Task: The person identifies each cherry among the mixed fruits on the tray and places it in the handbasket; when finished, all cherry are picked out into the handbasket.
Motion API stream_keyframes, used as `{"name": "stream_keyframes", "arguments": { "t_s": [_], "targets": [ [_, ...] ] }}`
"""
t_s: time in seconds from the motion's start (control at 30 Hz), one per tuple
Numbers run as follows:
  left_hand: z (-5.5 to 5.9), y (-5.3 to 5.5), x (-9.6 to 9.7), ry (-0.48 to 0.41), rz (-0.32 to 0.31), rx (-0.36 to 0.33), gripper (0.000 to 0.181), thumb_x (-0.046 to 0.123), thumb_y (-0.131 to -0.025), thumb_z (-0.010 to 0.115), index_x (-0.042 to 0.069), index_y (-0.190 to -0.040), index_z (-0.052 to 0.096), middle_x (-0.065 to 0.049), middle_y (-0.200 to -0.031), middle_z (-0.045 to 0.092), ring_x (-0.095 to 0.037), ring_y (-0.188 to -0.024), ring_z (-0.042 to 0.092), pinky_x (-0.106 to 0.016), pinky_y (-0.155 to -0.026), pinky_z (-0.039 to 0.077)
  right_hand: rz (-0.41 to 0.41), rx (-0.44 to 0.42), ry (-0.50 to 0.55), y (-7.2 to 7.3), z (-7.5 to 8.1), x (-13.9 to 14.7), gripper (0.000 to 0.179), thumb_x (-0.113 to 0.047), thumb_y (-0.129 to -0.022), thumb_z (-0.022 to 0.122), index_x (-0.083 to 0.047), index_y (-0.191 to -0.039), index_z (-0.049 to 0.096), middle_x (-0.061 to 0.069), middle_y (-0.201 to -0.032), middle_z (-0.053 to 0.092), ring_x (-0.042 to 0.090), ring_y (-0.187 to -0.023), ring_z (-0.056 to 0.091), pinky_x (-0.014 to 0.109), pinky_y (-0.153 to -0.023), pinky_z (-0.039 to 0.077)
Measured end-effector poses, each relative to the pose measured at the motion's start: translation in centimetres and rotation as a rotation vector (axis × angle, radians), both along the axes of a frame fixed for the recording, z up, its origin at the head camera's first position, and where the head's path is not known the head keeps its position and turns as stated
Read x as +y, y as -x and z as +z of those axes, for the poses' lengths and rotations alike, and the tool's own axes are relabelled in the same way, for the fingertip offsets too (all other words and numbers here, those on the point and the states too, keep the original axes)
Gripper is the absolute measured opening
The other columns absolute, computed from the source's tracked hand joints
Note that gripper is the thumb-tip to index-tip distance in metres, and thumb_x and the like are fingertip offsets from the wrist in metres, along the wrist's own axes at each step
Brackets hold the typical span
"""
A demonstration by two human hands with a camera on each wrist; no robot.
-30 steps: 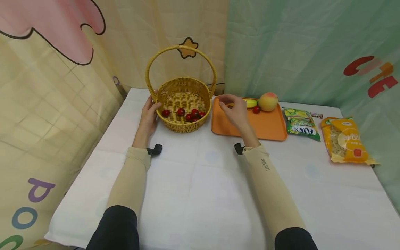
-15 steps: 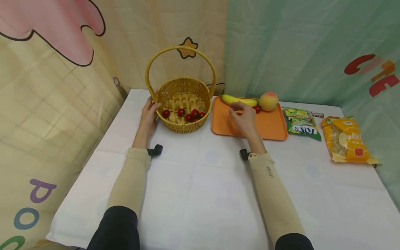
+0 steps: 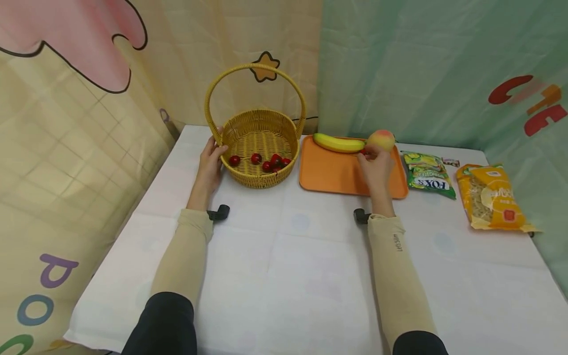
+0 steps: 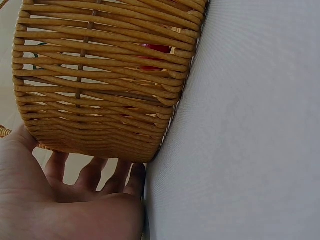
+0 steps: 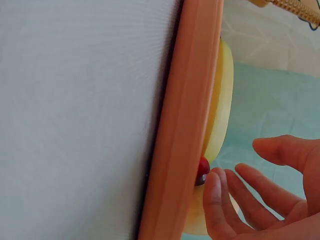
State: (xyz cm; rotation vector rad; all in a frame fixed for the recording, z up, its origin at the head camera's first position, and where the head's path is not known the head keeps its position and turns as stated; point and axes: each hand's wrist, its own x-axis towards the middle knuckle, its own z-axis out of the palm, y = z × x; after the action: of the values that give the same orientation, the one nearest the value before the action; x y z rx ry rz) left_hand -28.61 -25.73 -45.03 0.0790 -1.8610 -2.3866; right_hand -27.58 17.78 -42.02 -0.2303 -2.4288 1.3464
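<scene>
At the left side of the yellow wicker basket (image 3: 262,181), my left hand (image 3: 209,165) grips its rim, the thumb over the edge and the fingers along the outer wall. Several red cherries (image 3: 256,158) lie on the basket floor. My right hand (image 3: 378,170) is over the orange tray (image 3: 328,172), thumb and fingers spread apart. In the right wrist view its fingertips are right by a single red cherry (image 5: 202,171), with nothing between thumb and fingers. A yellow banana (image 3: 339,143) lies along the tray's back, and a peach (image 3: 382,139) sits behind the right hand, partly hidden.
Right of the tray lies a green FOX'S candy bag (image 3: 428,172), with a small wrapped piece (image 3: 450,162) behind it. An orange and yellow food packet (image 3: 490,199) is farther right. The basket's tall handle (image 3: 256,66) arches upright. Printed curtains (image 3: 399,74) stand behind the table.
My right hand has moved right across the tray, from over the banana to the cherry by the peach. My left hand stays on the basket.
</scene>
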Motion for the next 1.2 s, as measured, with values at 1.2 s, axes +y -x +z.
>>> {"name": "stream_keyframes", "arguments": {
  "t_s": [1.2],
  "targets": [
    [-0.1,-0.2,-0.1,-0.002,-0.006,-0.003,0.059,0.011,-0.108,0.053,0.03,-0.162,0.043,-0.001,-0.172,0.032,-0.017,-0.158,0.032,-0.037,-0.132,0.02,0.416,-0.185,-0.224,-0.4,-0.3,-2.7,0.031,-0.015,-0.099,0.074,0.0,-0.126,0.073,0.021,-0.122,0.073,0.038,-0.114,0.067,0.051,-0.104,0.053]
  ]
}}
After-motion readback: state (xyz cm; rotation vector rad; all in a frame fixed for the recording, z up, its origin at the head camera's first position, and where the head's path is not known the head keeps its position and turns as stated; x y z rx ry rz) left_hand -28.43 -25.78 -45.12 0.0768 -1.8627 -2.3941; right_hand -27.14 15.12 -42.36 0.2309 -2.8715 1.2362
